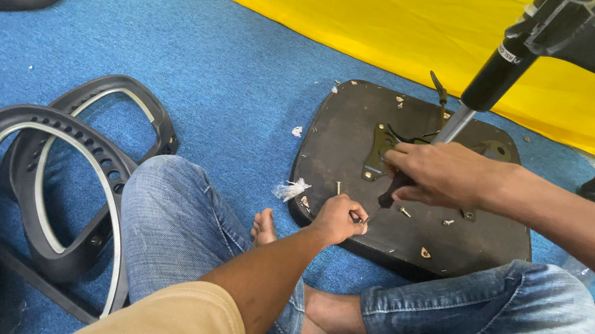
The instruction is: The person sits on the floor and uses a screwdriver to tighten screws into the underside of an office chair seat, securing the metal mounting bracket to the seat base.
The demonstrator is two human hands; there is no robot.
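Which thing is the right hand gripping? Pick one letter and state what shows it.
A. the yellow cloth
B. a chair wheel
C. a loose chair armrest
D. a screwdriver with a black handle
D: the right hand is closed around the black handle of a screwdriver, whose tip points down at the upturned chair seat beside the left hand.

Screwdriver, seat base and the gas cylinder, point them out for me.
Screwdriver (393,191): head view, black handle below the right hand.
Seat base (337,145): head view, bare dark underside, left part.
Gas cylinder (495,74): head view, black upper tube.
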